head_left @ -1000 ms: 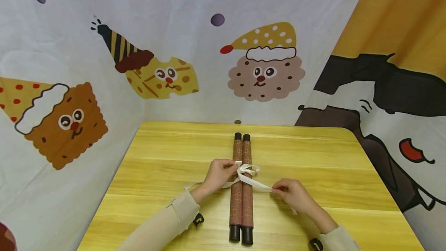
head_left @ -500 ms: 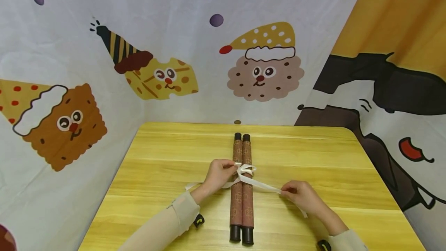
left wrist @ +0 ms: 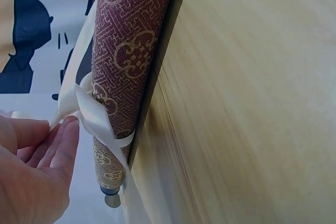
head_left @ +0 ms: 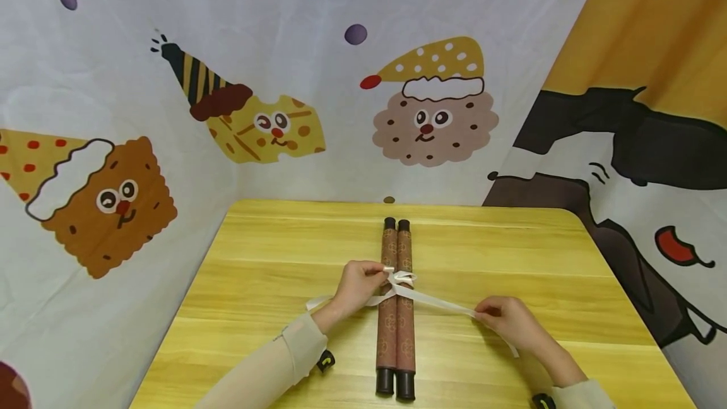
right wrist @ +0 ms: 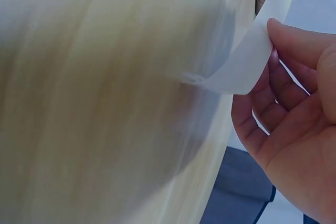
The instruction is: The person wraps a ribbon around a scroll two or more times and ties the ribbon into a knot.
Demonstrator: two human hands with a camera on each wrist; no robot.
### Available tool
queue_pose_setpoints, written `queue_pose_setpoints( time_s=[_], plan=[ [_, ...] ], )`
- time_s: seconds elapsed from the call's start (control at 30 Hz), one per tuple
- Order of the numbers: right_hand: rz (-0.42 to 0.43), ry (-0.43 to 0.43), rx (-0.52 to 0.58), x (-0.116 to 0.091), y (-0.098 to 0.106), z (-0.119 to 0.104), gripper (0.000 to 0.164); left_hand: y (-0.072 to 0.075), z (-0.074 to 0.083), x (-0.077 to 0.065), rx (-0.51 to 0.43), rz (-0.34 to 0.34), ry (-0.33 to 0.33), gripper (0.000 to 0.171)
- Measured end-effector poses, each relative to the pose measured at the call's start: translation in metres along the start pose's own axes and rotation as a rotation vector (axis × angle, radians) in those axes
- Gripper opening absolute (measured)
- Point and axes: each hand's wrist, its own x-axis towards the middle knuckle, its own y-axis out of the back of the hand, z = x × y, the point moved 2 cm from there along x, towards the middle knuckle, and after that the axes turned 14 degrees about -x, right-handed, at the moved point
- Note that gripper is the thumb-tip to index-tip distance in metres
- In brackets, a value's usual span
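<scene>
Two scroll rolls [head_left: 396, 327] in brown-red patterned cloth with black ends lie side by side on the table. A white ribbon [head_left: 434, 302] is wound round them, with a loop at the crossing. My left hand [head_left: 359, 284] pinches the ribbon by the crossing, just over the left roll; the left wrist view shows thumb and fingertips on it. To the right of the rolls, my right hand [head_left: 508, 320] pinches one ribbon tail and holds it stretched. Its loose end [right wrist: 231, 77] hangs below the fingers in the right wrist view. Another tail [head_left: 318, 302] trails left, partly behind the left wrist.
The wood-grain table [head_left: 272, 238] extends around the rolls. A cloth backdrop [head_left: 318, 182] with cartoon biscuits rises at the table's far edge. Black straps with a yellow mark show at the left wrist [head_left: 325, 361] and the right wrist [head_left: 543, 401].
My right hand has moved rightward with the ribbon tail, and the stretch from the crossing to it is longer. The loop over the rolls has shrunk. My left hand stays nearly in place.
</scene>
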Motion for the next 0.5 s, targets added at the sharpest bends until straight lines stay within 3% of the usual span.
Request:
queue_pose_setpoints(
  time_s=[0.2,0.5],
  plan=[
    [-0.006,-0.023,-0.043,-0.005,0.008,0.009,0.005,-0.004,0.016,-0.006,-0.067,-0.025,0.008,0.016],
    [-0.024,-0.096,-0.124,-0.007,0.017,0.019,0.004,0.002,-0.015,0.004,-0.06,0.004,0.03,0.013]
  ],
)
